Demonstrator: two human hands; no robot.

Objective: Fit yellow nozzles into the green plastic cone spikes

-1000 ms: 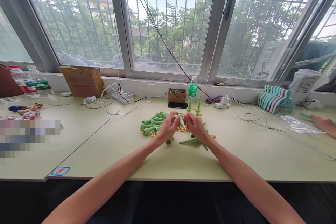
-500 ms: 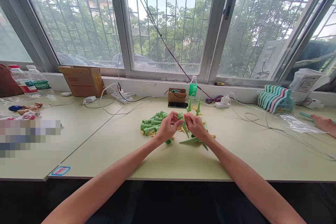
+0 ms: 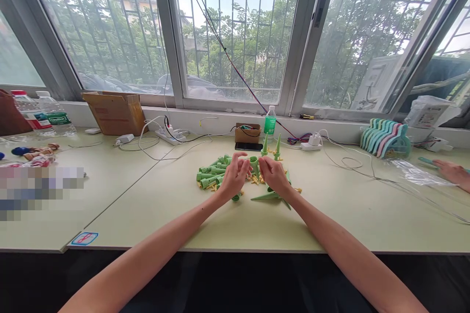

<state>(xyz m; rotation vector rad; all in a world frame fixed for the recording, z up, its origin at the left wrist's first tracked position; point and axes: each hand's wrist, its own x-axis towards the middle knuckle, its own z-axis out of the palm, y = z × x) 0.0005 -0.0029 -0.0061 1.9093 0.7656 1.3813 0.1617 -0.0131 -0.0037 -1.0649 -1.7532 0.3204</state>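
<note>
A green hollow plastic spike [image 3: 254, 162] with a round open top is upright between my hands. My right hand [image 3: 274, 176] is closed, its fingertips pinched at the spike's right side; the exact contact is partly hidden. Just left of the spike, my left hand [image 3: 235, 176] has its fingers apart and curved, holding nothing that I can see. Several green tubular pieces [image 3: 210, 176] lie heaped beyond and left of it. Small yellow plastic parts [image 3: 253, 180] are scattered between the hands. Two green spikes [image 3: 277, 147] stand point up behind my right hand, and another green spike [image 3: 265, 196] lies in front.
Behind the work stand a bottle [image 3: 270, 122], a small cardboard box [image 3: 247, 133] and a phone [image 3: 248, 146]. White cables [image 3: 352, 164] run across the right side, near a stack of hangers [image 3: 385, 139]. Another person's hand [image 3: 453, 172] rests at the far right.
My left hand's fingers have come off the spike's top and spread. The spike has turned from tilted to more upright, its open top now showing. My right hand has barely moved.
</note>
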